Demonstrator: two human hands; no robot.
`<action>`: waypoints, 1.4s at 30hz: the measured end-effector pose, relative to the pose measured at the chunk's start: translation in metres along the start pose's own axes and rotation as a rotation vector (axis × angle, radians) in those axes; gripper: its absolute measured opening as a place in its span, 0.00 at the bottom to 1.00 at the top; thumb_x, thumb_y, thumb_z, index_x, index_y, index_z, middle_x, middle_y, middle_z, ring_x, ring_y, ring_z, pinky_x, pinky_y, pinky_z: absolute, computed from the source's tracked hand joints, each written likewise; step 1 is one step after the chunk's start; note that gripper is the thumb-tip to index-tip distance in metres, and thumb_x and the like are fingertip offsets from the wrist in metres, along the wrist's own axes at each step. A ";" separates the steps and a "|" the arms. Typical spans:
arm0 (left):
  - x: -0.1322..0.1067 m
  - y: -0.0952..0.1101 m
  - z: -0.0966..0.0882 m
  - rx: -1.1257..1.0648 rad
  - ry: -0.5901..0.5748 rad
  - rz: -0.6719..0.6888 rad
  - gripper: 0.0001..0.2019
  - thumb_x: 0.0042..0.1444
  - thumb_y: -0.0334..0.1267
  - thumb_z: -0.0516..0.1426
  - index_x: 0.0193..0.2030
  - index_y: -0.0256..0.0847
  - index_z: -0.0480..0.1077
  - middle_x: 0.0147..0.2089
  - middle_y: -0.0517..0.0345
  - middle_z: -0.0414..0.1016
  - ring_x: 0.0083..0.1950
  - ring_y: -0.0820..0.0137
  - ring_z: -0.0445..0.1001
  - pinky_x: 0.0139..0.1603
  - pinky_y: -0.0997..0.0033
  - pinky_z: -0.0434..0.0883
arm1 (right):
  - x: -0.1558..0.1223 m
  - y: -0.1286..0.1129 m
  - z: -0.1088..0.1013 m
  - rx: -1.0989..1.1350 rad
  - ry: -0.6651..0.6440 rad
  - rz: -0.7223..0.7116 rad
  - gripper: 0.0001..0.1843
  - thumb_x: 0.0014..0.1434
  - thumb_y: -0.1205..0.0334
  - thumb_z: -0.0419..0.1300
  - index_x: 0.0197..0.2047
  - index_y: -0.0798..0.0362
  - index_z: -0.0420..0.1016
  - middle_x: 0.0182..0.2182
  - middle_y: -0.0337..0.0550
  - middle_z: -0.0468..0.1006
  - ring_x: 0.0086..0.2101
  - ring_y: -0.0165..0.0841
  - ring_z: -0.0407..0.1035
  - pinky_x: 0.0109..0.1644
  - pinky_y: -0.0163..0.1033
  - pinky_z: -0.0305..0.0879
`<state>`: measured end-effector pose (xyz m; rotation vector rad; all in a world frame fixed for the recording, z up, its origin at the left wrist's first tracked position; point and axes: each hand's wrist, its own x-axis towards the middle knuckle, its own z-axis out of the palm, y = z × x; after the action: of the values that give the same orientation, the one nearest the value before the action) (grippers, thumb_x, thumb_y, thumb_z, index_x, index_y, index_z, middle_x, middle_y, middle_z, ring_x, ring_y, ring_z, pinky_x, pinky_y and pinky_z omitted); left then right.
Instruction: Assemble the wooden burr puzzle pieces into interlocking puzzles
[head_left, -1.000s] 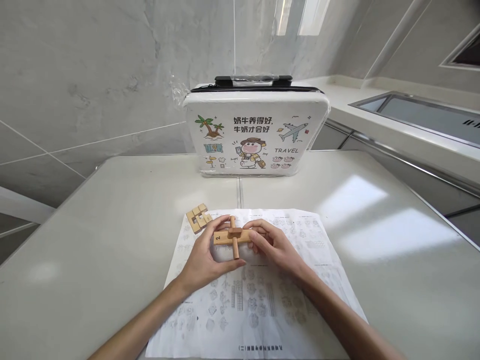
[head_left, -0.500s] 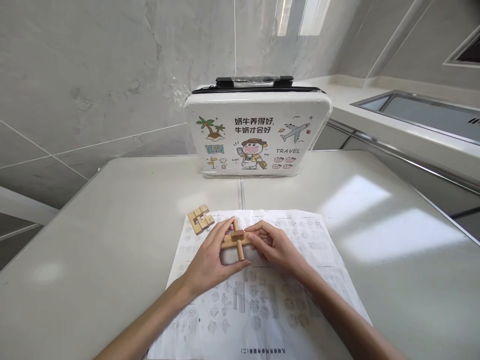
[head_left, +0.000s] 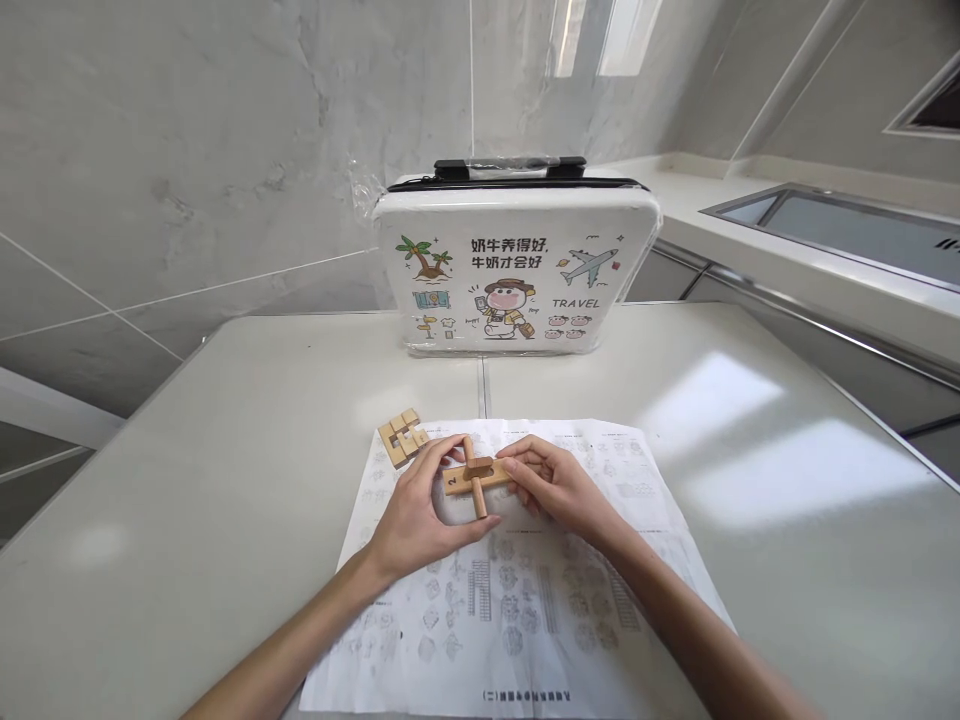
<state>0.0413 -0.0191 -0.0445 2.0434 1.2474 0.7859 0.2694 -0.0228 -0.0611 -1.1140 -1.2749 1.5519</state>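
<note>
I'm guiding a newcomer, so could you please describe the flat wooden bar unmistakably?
In front of the white TRAVEL case, a printed sheet lies on the table. Over it, the right hand grips the flat wooden bar, crossed by a round rod in the left hand. Unlike its neighbours, it shows a legible black 2.

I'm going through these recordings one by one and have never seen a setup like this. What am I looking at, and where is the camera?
There is no machine here, just a person's two bare hands. One camera, worn on the head, looks forward and down. The left hand spans a round wooden rod, with the thumb at its near end. The rod crosses a flat wooden bar marked 2, held near its right end by the right hand. A darker block shows where they cross. Below, a printed sheet lies on a pale table. A blocky wooden piece lies at its far left corner. Behind stands a white case in clear plastic.
</note>
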 end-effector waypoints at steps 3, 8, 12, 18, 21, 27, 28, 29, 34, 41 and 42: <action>0.001 0.001 0.000 -0.030 0.013 -0.008 0.41 0.50 0.53 0.73 0.66 0.50 0.63 0.61 0.51 0.74 0.58 0.55 0.76 0.60 0.51 0.76 | -0.001 0.001 0.000 0.003 0.005 0.005 0.20 0.67 0.41 0.64 0.46 0.51 0.76 0.25 0.36 0.73 0.21 0.26 0.62 0.23 0.33 0.59; 0.001 0.002 0.000 -0.054 0.037 -0.012 0.42 0.47 0.54 0.74 0.66 0.48 0.64 0.60 0.49 0.74 0.57 0.54 0.75 0.60 0.50 0.76 | -0.001 -0.003 0.000 0.010 0.003 0.011 0.21 0.67 0.41 0.65 0.46 0.51 0.76 0.25 0.34 0.72 0.20 0.26 0.62 0.23 0.33 0.57; 0.000 0.001 0.000 -0.083 0.052 0.021 0.42 0.47 0.54 0.74 0.66 0.48 0.64 0.60 0.48 0.73 0.58 0.54 0.75 0.62 0.49 0.75 | -0.003 -0.009 0.002 0.036 -0.017 0.024 0.22 0.65 0.40 0.65 0.45 0.52 0.76 0.24 0.34 0.72 0.21 0.27 0.63 0.25 0.34 0.59; 0.001 -0.003 -0.002 -0.123 0.007 0.052 0.45 0.46 0.55 0.75 0.69 0.50 0.64 0.63 0.47 0.72 0.59 0.52 0.74 0.62 0.48 0.75 | -0.008 -0.006 0.004 0.075 -0.060 0.014 0.22 0.66 0.39 0.65 0.46 0.50 0.75 0.28 0.36 0.75 0.24 0.29 0.66 0.29 0.36 0.64; 0.000 -0.003 -0.002 -0.192 -0.031 0.060 0.46 0.43 0.56 0.76 0.68 0.50 0.67 0.62 0.47 0.73 0.59 0.51 0.74 0.62 0.46 0.75 | -0.010 -0.003 0.006 0.116 -0.101 0.023 0.21 0.66 0.40 0.66 0.45 0.50 0.75 0.29 0.37 0.76 0.24 0.29 0.67 0.28 0.35 0.64; 0.001 0.003 -0.004 -0.287 -0.016 -0.021 0.45 0.41 0.54 0.77 0.66 0.49 0.69 0.65 0.46 0.72 0.59 0.50 0.75 0.62 0.47 0.75 | -0.007 -0.003 0.009 0.058 -0.136 -0.049 0.18 0.71 0.43 0.60 0.49 0.49 0.74 0.32 0.39 0.79 0.31 0.34 0.75 0.38 0.41 0.74; 0.001 0.004 -0.005 -0.277 -0.002 -0.017 0.44 0.42 0.54 0.77 0.66 0.49 0.69 0.64 0.46 0.72 0.60 0.50 0.75 0.63 0.47 0.74 | -0.006 -0.004 0.008 -0.021 -0.089 -0.101 0.17 0.72 0.44 0.59 0.52 0.48 0.74 0.37 0.43 0.81 0.36 0.37 0.77 0.44 0.44 0.75; 0.001 0.005 -0.005 -0.262 0.009 -0.005 0.44 0.43 0.54 0.77 0.66 0.48 0.69 0.63 0.46 0.72 0.61 0.50 0.74 0.64 0.47 0.73 | -0.006 -0.005 0.008 -0.111 -0.031 -0.167 0.16 0.73 0.46 0.58 0.54 0.48 0.74 0.43 0.46 0.81 0.41 0.39 0.77 0.50 0.47 0.74; 0.001 0.005 -0.005 -0.166 -0.003 0.046 0.41 0.46 0.53 0.75 0.66 0.49 0.69 0.61 0.46 0.72 0.63 0.49 0.72 0.65 0.46 0.72 | -0.009 -0.009 0.005 -0.359 0.052 -0.420 0.14 0.72 0.54 0.59 0.57 0.46 0.74 0.52 0.50 0.79 0.49 0.44 0.74 0.56 0.52 0.71; -0.001 0.005 -0.003 -0.080 -0.032 0.032 0.40 0.46 0.57 0.73 0.64 0.48 0.71 0.51 0.50 0.71 0.51 0.55 0.75 0.53 0.51 0.77 | -0.009 -0.004 0.008 -0.408 0.096 -0.367 0.09 0.70 0.51 0.63 0.45 0.47 0.80 0.38 0.46 0.83 0.38 0.41 0.76 0.45 0.49 0.74; -0.001 0.005 -0.003 -0.079 -0.034 0.023 0.39 0.46 0.58 0.73 0.64 0.49 0.71 0.50 0.50 0.71 0.50 0.55 0.75 0.52 0.51 0.77 | -0.009 -0.002 0.008 -0.389 0.105 -0.348 0.10 0.69 0.50 0.64 0.45 0.47 0.80 0.39 0.46 0.84 0.38 0.41 0.77 0.46 0.49 0.75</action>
<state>0.0413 -0.0214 -0.0394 2.0027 1.1580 0.7957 0.2639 -0.0330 -0.0568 -1.1179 -1.6419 1.0017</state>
